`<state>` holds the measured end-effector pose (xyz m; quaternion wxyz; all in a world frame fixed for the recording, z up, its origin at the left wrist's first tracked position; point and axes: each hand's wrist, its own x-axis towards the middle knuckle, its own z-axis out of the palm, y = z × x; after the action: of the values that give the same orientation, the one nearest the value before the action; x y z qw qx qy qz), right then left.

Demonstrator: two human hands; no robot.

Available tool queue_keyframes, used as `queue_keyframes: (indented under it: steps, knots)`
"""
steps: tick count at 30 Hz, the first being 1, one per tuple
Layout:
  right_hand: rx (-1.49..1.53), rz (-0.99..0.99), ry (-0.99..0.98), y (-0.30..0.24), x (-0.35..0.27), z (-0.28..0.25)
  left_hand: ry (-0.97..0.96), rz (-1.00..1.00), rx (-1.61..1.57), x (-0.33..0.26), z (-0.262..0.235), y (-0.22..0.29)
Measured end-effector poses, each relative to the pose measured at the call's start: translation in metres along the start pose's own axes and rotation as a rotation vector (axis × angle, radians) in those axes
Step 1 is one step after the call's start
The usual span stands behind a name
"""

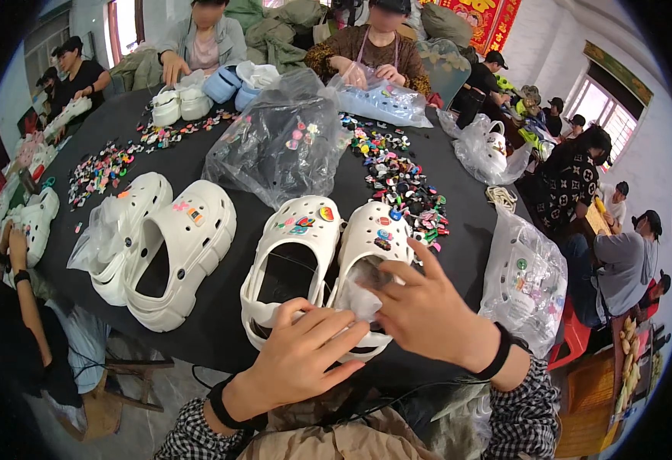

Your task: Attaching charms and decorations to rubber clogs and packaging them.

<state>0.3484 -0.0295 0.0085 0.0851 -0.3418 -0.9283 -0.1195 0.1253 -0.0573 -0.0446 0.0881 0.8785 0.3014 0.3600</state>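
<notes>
Two white clogs [294,222] with colourful charms in their holes lie side by side before me, toes pointing away. Crumpled clear plastic [363,295] sits in the opening of the right-hand clog [359,230]. My right hand [432,318] pinches that plastic, its index finger raised. Over the heels of the pair, my left hand [301,360] has its fingers curled onto the near part of the plastic, the thumb lower down. To the left stands another white clog [213,215] with a few charms, leaning against its mate [148,192], which has plastic bunched at it.
Loose charms [405,184] are heaped on the black table [458,268]. A large clear bag [274,153] lies beyond the clogs, and a bagged clog pair [524,284] lies right. Two people [370,57] handle shoes across the table; another person's arm [25,299] reaches in at left.
</notes>
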Motion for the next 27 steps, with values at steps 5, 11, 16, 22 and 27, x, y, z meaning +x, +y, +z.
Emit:
queue_keyframes:
  steps: [5,11,16,22,27]
  knots:
    - [-0.016,0.101,0.09,-0.003,0.006,0.026,0.004,-0.036,0.062,0.002,0.003,0.003]
    - [0.158,0.037,0.179,0.016,-0.003,0.022,-0.018,-0.012,0.235,0.005,-0.007,0.014]
    - [0.768,0.386,0.393,0.055,-0.005,0.006,-0.157,-0.032,0.065,0.006,-0.007,0.005]
    - [0.724,0.325,0.351,0.084,0.012,0.042,-0.297,-0.07,-0.008,0.024,-0.054,0.013]
    - [0.59,0.081,0.432,0.082,0.014,0.069,-0.288,0.054,0.04,0.058,-0.07,0.011]
